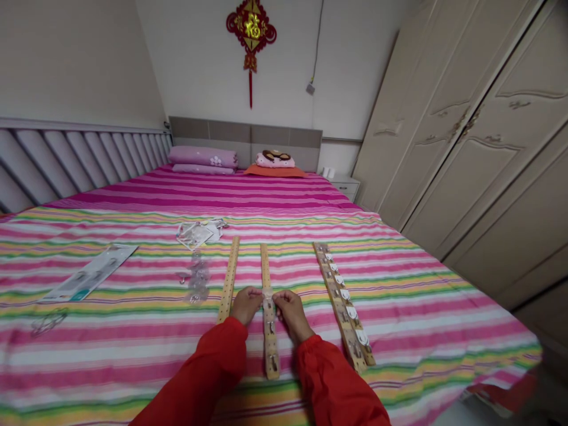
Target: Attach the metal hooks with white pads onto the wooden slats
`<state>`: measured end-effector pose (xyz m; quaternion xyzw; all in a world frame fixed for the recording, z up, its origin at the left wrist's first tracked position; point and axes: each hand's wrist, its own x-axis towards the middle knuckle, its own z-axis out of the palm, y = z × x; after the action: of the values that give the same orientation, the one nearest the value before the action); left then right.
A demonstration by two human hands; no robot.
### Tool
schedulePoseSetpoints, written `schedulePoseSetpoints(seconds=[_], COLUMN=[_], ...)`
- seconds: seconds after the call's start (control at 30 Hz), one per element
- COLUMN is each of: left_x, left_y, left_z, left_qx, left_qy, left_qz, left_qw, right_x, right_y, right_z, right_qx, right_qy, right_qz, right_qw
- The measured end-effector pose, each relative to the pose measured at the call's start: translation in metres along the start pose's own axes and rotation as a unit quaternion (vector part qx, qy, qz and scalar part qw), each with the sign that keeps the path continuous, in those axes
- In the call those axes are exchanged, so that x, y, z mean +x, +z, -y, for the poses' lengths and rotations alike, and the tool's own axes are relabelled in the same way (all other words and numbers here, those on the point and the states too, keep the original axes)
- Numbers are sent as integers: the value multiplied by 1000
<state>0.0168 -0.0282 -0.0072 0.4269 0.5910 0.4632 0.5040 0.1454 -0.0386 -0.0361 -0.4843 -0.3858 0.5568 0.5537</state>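
Three wooden strips lie side by side on the striped bedspread [133,331]. My left hand [246,305] and my right hand [289,310] meet over the middle strip [268,331], fingers pinched together on a small clear piece [267,297] that sits on the strip. A metal hook shows near that strip's near end. The left strip [229,278] is bare. The right strip [341,302] carries several white and metal hooks along its length. Both arms wear red sleeves.
A clear plastic bag of small parts [198,278] and an opened packet [199,232] lie left of the strips. A long printed card [89,275] rests further left. Pillows sit at the headboard [248,139]. A wardrobe [479,136] stands along the right.
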Motion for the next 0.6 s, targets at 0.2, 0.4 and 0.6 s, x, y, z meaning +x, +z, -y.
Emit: schedulePoseSetpoints(seconds=[0.2, 0.4, 0.6], left_x=[2, 6, 9], left_y=[1, 0, 2], left_z=[1, 6, 13], left_qx=[37, 33, 29], left_qy=[-3, -5, -3], left_qz=[-18, -5, -21], left_qw=[999, 999, 999], right_x=[1, 2, 4], right_y=[1, 1, 1], right_z=[-3, -7, -10], right_qx=[-6, -8, -14], right_qy=[-5, -7, -12], right_qz=[-7, -14, -19], right_qw=[1000, 1000, 1000])
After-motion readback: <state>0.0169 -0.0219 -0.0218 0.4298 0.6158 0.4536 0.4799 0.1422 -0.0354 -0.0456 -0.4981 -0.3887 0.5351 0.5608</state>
